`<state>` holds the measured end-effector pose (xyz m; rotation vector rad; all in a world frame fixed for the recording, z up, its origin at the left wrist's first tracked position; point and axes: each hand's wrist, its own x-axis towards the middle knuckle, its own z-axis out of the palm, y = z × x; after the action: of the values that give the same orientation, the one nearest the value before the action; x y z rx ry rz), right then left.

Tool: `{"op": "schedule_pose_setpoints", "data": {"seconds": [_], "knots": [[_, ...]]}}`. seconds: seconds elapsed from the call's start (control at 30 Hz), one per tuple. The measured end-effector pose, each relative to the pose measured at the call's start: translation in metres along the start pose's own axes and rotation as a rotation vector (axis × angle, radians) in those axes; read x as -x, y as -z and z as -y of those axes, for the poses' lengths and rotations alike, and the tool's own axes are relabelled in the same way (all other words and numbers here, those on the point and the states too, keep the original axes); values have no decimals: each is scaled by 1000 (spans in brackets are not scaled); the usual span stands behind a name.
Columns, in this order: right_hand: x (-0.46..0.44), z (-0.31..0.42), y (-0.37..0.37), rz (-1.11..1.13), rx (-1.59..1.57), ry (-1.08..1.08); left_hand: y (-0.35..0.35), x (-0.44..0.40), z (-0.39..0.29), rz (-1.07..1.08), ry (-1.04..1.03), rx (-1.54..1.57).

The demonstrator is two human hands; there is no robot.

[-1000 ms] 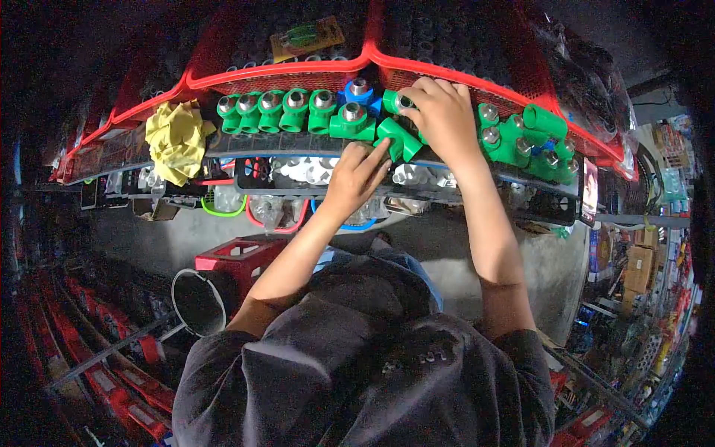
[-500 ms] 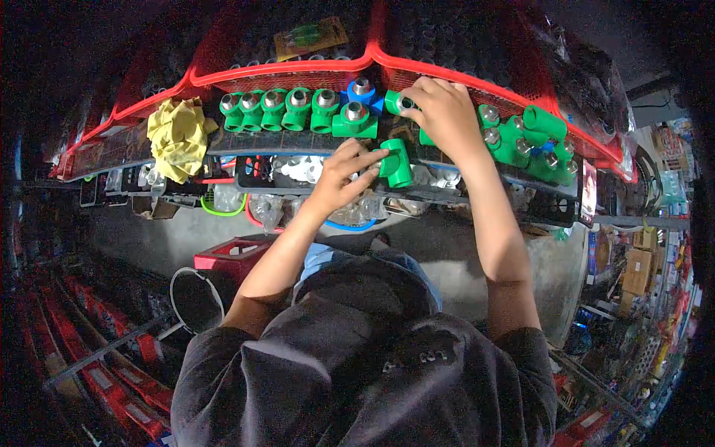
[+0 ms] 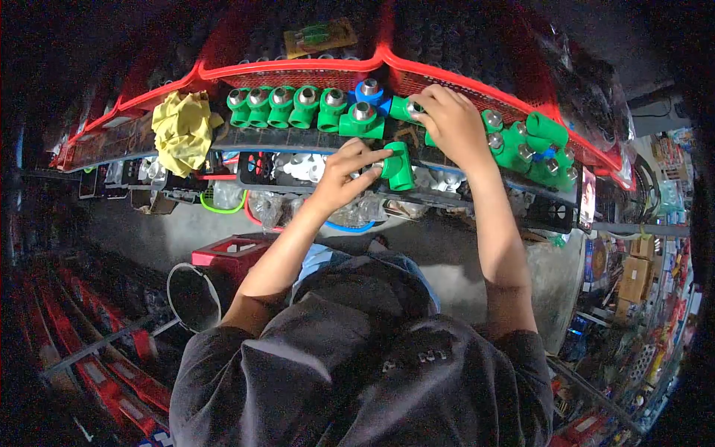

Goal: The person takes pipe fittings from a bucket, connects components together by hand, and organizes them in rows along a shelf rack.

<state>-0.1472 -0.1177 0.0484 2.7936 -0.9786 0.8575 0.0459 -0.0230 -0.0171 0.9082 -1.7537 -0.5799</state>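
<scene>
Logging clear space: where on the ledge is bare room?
A strip of ledge in front of the row of five green fittings, beside the yellow cloth; a small gap between the front tee and the right hand. Crowded: the fitting cluster right of it.

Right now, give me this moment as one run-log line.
left hand: holds green tee | right hand: grips second green fitting, beside blue fitting | crumpled yellow item: left of green row
</scene>
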Motion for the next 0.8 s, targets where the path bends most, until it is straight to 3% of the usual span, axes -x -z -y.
{"op": "schedule_pose_setpoints", "data": {"seconds": [0.8], "knots": [[12, -1, -7, -114, -106, -107, -2, 1, 0, -18, -4, -13]]}}
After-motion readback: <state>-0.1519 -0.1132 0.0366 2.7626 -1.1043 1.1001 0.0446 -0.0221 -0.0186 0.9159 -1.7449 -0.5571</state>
